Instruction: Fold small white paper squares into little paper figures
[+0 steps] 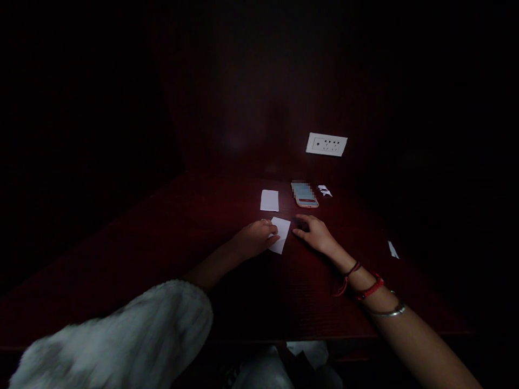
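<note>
A small white sheet of paper (283, 233) lies tilted on the dark red table. My left hand (256, 239) is at its left edge, fingers curled and thumb over the paper, closed on it; a ring shows on one finger. Just right of the sheet, my right hand (317, 233) rests near the tabletop with thumb and fingers apart, holding nothing. Behind my left hand lies a second white piece of paper (270, 200), flat and roughly rectangular. Bracelets circle my right wrist.
A phone (306, 195) with its screen lit lies beyond my right hand, beside some paper scraps (325, 190). Farther right is a narrow white strip (393, 249). A white socket panel (326, 145) sits on the back wall. The table (211, 216) is dimly lit.
</note>
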Demonstrator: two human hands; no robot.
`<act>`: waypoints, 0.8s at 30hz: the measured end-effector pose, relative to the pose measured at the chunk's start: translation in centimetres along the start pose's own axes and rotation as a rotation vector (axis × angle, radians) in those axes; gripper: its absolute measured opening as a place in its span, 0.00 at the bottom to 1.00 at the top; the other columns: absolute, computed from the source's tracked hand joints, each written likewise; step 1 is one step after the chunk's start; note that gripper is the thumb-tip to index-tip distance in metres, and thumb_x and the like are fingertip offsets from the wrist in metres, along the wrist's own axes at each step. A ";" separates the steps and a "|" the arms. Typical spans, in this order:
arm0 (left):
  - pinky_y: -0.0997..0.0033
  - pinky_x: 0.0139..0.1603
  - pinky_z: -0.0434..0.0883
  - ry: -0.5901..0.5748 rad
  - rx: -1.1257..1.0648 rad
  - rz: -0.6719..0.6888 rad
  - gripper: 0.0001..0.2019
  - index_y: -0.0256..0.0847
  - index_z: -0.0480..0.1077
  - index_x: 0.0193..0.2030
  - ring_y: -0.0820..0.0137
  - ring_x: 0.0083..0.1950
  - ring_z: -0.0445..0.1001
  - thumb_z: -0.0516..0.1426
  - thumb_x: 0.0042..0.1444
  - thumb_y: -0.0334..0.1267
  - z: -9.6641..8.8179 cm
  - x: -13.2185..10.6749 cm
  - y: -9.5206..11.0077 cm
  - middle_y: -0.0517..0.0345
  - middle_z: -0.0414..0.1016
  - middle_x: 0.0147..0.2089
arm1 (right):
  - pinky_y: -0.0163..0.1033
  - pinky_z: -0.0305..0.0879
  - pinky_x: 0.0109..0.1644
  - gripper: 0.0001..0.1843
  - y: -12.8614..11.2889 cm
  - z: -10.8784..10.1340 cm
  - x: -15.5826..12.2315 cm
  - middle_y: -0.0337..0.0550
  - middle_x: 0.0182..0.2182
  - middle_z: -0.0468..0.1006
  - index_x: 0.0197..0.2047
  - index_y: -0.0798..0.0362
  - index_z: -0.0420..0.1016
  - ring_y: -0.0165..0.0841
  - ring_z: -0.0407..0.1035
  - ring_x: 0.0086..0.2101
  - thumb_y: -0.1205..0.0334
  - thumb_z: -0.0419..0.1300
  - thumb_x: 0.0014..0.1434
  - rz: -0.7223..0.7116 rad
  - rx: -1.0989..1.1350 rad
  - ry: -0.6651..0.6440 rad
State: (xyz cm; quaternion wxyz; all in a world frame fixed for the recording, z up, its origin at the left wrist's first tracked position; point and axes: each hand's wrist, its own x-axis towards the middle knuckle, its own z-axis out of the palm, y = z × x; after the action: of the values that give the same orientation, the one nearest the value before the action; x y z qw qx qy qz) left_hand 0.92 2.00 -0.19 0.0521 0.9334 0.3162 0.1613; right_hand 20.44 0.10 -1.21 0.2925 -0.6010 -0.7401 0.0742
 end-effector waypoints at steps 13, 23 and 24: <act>0.72 0.49 0.57 -0.027 -0.157 0.176 0.11 0.43 0.66 0.40 0.73 0.47 0.62 0.48 0.50 0.30 1.0 0.0 0.2 0.59 0.65 0.46 | 0.34 0.62 0.35 0.27 0.1 0.4 0.3 0.43 0.35 0.71 0.48 0.55 0.59 0.26 0.66 0.29 0.68 0.57 0.41 0.084 0.268 0.083; 0.63 0.50 0.52 -0.135 -0.061 0.196 0.14 0.55 0.60 0.47 0.68 0.54 0.54 0.45 0.54 0.39 0.7 -0.5 0.3 0.60 0.55 0.54 | 0.33 0.60 0.38 0.23 -0.3 0.4 0.5 0.41 0.30 0.72 0.46 0.57 0.63 0.28 0.65 0.30 0.73 0.52 0.43 -0.044 0.040 0.171; 0.62 0.50 0.52 -0.144 -0.056 0.188 0.14 0.55 0.60 0.47 0.67 0.54 0.53 0.45 0.54 0.40 0.6 -0.5 0.3 0.60 0.54 0.55 | 0.33 0.60 0.38 0.21 -0.4 0.3 0.4 0.42 0.31 0.72 0.44 0.57 0.65 0.28 0.65 0.30 0.73 0.52 0.43 -0.089 0.013 0.162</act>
State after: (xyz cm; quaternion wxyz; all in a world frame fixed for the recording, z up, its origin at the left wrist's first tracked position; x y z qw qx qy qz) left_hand 0.89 1.47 -0.86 0.0851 0.9663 0.2180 0.1069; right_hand 19.86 0.45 -1.16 0.3583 -0.5696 -0.7395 0.0172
